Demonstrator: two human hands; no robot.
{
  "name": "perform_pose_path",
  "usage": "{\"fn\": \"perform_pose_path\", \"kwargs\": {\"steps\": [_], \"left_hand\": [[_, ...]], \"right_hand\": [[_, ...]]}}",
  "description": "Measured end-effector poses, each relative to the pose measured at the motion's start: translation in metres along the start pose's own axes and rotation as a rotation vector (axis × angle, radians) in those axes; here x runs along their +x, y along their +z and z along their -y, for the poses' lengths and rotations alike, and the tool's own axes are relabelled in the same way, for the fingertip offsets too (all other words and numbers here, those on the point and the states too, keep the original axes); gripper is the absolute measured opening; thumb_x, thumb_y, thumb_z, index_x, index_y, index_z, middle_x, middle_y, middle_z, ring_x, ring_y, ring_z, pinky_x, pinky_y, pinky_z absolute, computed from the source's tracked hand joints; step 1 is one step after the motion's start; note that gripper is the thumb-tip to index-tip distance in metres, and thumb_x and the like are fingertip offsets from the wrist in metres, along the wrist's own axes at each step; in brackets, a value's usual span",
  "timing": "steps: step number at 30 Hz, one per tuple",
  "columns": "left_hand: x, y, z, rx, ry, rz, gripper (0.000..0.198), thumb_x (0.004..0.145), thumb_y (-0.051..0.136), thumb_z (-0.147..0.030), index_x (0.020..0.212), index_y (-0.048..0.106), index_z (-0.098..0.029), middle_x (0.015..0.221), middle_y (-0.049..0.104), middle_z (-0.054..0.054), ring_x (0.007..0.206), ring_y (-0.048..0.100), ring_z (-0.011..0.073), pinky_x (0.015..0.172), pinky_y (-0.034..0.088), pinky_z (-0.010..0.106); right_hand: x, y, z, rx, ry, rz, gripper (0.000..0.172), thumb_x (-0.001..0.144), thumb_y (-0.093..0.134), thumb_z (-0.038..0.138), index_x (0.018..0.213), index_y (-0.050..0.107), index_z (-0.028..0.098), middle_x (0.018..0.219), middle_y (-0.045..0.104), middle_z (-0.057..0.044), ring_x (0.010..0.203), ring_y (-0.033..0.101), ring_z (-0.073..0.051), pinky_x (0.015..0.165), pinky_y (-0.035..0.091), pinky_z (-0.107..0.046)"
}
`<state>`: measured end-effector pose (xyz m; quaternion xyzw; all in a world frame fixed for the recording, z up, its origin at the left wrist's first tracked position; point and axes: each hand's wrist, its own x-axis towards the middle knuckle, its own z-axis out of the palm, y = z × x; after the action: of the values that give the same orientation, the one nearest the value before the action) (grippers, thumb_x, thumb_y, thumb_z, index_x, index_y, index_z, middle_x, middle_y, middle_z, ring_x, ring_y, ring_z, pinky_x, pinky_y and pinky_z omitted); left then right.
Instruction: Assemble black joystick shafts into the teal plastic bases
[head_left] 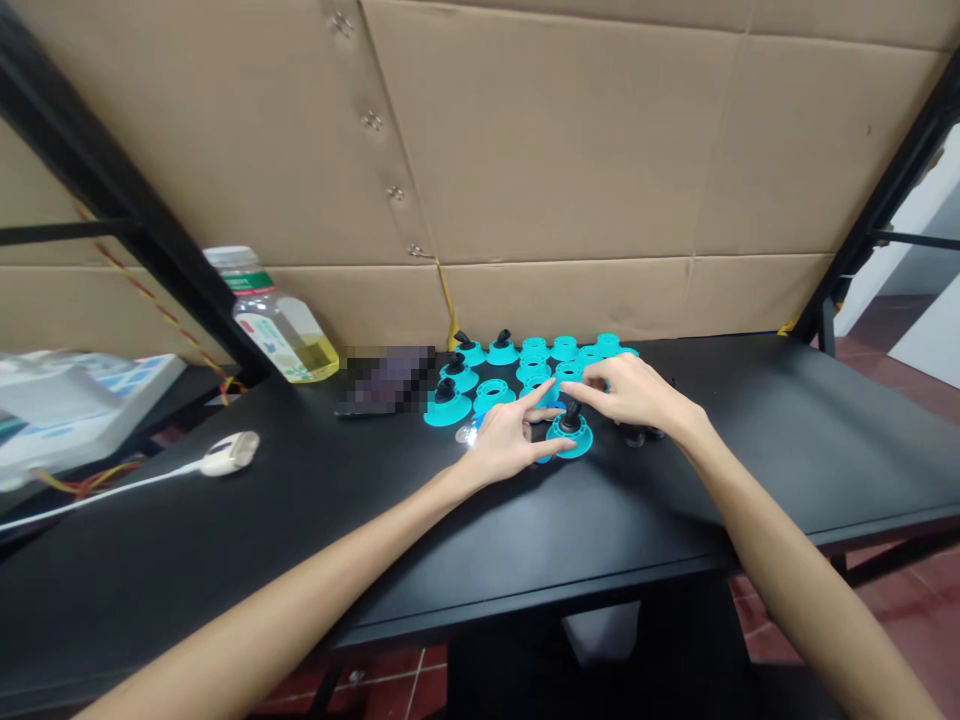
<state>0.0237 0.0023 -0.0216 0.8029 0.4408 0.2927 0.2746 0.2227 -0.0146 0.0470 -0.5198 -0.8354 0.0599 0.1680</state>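
Observation:
In the head view, a turquoise flanged base (583,442) with a black twisted-looking knob (571,414) upright in its centre sits near the middle of the table. My left hand (506,438) grips this base from the left, the thumb on its near rim and the index finger stretched out beyond it. From the right, my right hand (622,390) pinches at the top of the black knob; its fingertips partly cover it. Something blue (550,412) shows beneath my left fingers. A small shiny clear piece (466,433) lies beside my left hand.
Several turquoise bases (493,395) stand behind my hands; some at the left carry black knobs (445,390). Dark small parts (637,434) lie under my right wrist. A pixelated dark flat object (386,382), a bottle (281,325) and a white cable plug (231,454) are leftward. Cardboard (570,150) walls the back.

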Motion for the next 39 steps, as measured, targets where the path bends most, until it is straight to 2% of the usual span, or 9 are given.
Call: {"fn": "perform_pose_path", "kwargs": {"steps": [3,6,13,19,22,25,28,31,39], "left_hand": [[-0.001,0.000,-0.001,-0.006,-0.005,0.009,0.093,0.068,0.072,-0.056,0.146,0.036,-0.018,0.112,0.070,0.013,0.050,0.059,0.0149,0.056,0.047,0.029],[-0.001,0.000,-0.001,0.000,0.012,0.000,0.092,0.068,0.072,-0.054,0.145,0.036,-0.018,0.106,0.073,0.011,0.047,0.056,0.0142,0.052,0.044,0.028],[-0.002,0.001,0.000,0.034,0.072,-0.015,0.091,0.070,0.069,-0.055,0.145,0.036,-0.015,0.101,0.074,0.006,0.047,0.048,0.0116,0.051,0.041,0.026],[-0.001,0.002,0.000,0.099,0.071,-0.050,0.090,0.069,0.070,-0.055,0.143,0.041,-0.013,0.071,0.072,-0.001,0.051,0.050,0.0131,0.052,0.039,0.025],[0.000,0.002,0.000,0.115,0.052,-0.054,0.091,0.068,0.071,-0.055,0.142,0.041,-0.012,0.057,0.065,-0.004,0.052,0.052,0.0146,0.054,0.039,0.025],[0.000,0.001,0.001,0.075,0.033,-0.044,0.092,0.067,0.072,-0.055,0.143,0.040,-0.014,0.072,0.073,0.001,0.050,0.052,0.0144,0.054,0.040,0.026],[0.000,0.001,0.001,0.027,0.033,-0.022,0.091,0.067,0.072,-0.054,0.144,0.040,-0.018,0.102,0.074,0.008,0.048,0.052,0.0132,0.052,0.041,0.027],[0.001,0.001,0.002,0.002,0.033,-0.008,0.091,0.066,0.073,-0.053,0.143,0.040,-0.018,0.109,0.071,0.010,0.045,0.049,0.0123,0.052,0.042,0.027],[0.001,0.002,0.003,0.037,0.015,-0.029,0.092,0.066,0.072,-0.054,0.143,0.041,-0.014,0.102,0.074,0.010,0.050,0.050,0.0134,0.054,0.042,0.027]], "right_hand": [[0.000,-0.001,-0.005,0.172,-0.121,0.046,0.026,0.089,0.052,0.037,0.089,0.065,0.015,0.066,0.061,0.001,0.057,0.047,-0.009,0.057,0.029,-0.023],[0.003,0.006,-0.008,0.184,-0.150,0.083,0.015,0.084,0.058,0.028,0.082,0.064,0.014,0.063,0.059,0.001,0.055,0.044,-0.009,0.054,0.026,-0.024],[0.006,0.017,-0.002,0.068,-0.119,0.005,0.039,0.082,0.058,0.039,0.056,0.039,0.018,0.048,0.041,0.004,0.049,0.033,-0.008,0.051,0.018,-0.026],[0.012,0.027,0.010,0.046,-0.054,0.047,0.051,0.086,0.050,0.043,0.048,0.027,0.019,0.040,0.030,0.004,0.045,0.024,-0.007,0.050,0.015,-0.027],[0.013,0.028,0.010,0.029,-0.059,0.009,0.057,0.086,0.049,0.053,0.045,0.029,0.018,0.043,0.030,0.004,0.047,0.022,-0.007,0.051,0.014,-0.028],[0.011,0.021,0.004,0.096,-0.070,-0.016,0.052,0.086,0.050,0.050,0.048,0.042,0.016,0.046,0.038,0.003,0.048,0.028,-0.007,0.050,0.018,-0.026],[0.007,0.010,-0.003,0.282,-0.105,0.027,0.021,0.083,0.058,0.035,0.078,0.065,0.016,0.058,0.056,0.002,0.052,0.044,-0.008,0.051,0.026,-0.023],[0.005,0.005,-0.007,0.421,-0.136,0.193,0.023,0.079,0.062,0.026,0.099,0.069,0.016,0.062,0.062,0.001,0.051,0.050,-0.009,0.052,0.033,-0.022],[0.007,0.016,0.000,0.398,-0.121,0.180,0.015,0.081,0.060,0.024,0.083,0.069,0.012,0.050,0.060,0.001,0.044,0.053,-0.010,0.048,0.035,-0.021]]}}
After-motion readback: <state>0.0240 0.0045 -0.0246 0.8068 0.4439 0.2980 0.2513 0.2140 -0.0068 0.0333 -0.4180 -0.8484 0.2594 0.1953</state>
